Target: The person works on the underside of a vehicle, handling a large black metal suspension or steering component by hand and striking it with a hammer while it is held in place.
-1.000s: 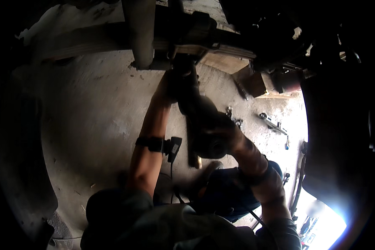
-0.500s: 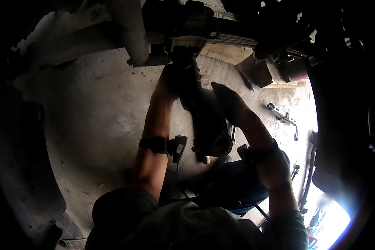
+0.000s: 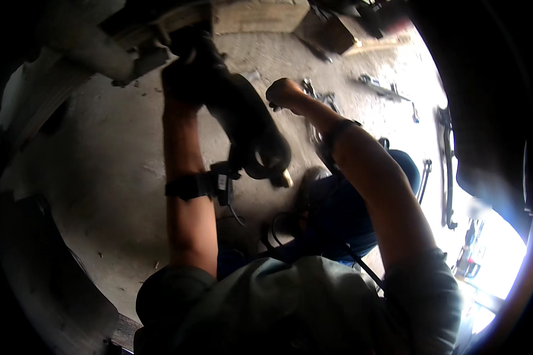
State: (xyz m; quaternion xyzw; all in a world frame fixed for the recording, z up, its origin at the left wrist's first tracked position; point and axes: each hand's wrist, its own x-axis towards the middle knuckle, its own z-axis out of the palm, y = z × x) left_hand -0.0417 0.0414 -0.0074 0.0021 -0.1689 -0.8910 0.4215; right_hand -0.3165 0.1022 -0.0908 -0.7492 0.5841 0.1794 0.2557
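Note:
A long dark metal arm (image 3: 243, 112) with a ring-shaped lower end slants down in front of me. My left hand (image 3: 182, 83) is closed around its upper part, though deep shadow blurs the fingers. To the right, apart from the metal arm, my right hand (image 3: 283, 94) is curled. Something small and dark shows under its fingers, too unclear to name. Metal hand tools (image 3: 321, 99) lie on the floor just beside that hand. At the ring end, a small brass-coloured piece (image 3: 287, 178) sticks out.
Overhead at the left are a pale cylinder (image 3: 92, 44) and a stack of long flat bars (image 3: 26, 97). Wooden blocks (image 3: 260, 16) stand at the back. A long metal tool (image 3: 385, 89) and a bar (image 3: 448, 171) lie on the concrete floor at the right.
My right hand has come away from the metal arm, now curled near the floor tools. My left hand stays at the arm's upper part. The view has shifted, so things appear further left and higher.

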